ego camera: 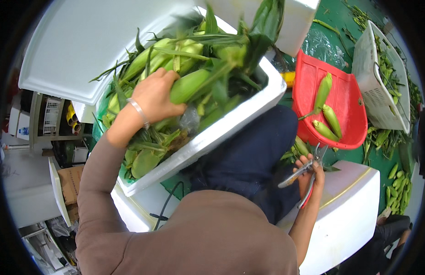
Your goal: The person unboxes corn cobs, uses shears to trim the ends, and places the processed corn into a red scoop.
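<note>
My left hand (157,98) grips an ear of corn in green husk (190,86), its leafy end angled up to the right and slightly blurred. Beneath it, a white foam box (212,142) is heaped with more husked-green ears (147,62), loose leaves and a green plastic liner (100,120). Out to the right, my right hand (310,172) holds pruning shears (303,170), blades pointing away from me and parted. Just beyond the shears stands a red plastic scoop-shaped bin (346,89) with three ears of corn (331,120) in it.
A white plastic crate (367,92) of leaves and trimmings stands at far right. Several ears (398,192) lie piled on the green floor near another person's dark-clothed leg (367,244). White foam boxes (350,202) flank me. A cardboard box (69,182) and shelving (37,117) are at left.
</note>
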`<state>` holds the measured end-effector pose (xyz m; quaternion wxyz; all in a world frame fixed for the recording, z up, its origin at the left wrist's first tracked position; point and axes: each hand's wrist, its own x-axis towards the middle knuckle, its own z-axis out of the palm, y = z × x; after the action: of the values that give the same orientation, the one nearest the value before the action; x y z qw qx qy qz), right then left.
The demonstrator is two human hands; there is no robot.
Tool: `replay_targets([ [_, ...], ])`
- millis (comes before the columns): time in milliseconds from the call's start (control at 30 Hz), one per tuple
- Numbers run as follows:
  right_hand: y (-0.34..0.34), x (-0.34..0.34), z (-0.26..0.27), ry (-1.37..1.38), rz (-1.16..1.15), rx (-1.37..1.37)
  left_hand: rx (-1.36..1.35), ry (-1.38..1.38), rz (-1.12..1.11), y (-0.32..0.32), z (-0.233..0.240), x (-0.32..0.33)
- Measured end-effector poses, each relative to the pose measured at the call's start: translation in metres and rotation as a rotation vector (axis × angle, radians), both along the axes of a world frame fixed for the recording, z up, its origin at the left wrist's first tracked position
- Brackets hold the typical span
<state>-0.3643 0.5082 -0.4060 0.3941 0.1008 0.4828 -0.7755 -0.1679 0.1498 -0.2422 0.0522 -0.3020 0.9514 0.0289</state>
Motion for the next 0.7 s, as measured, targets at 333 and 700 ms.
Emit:
replay_targets([
  [333, -0.034, 0.018, 0.034, 0.149, 0.362, -0.018, 1.057, 0.537, 0.282, -0.052, 0.093, 0.073],
  [700, -0.040, 0.040, 0.091, 0.585, 0.583, 0.040, 1.348, 1.590, 0.087, 0.016, 0.033, 0.011],
])
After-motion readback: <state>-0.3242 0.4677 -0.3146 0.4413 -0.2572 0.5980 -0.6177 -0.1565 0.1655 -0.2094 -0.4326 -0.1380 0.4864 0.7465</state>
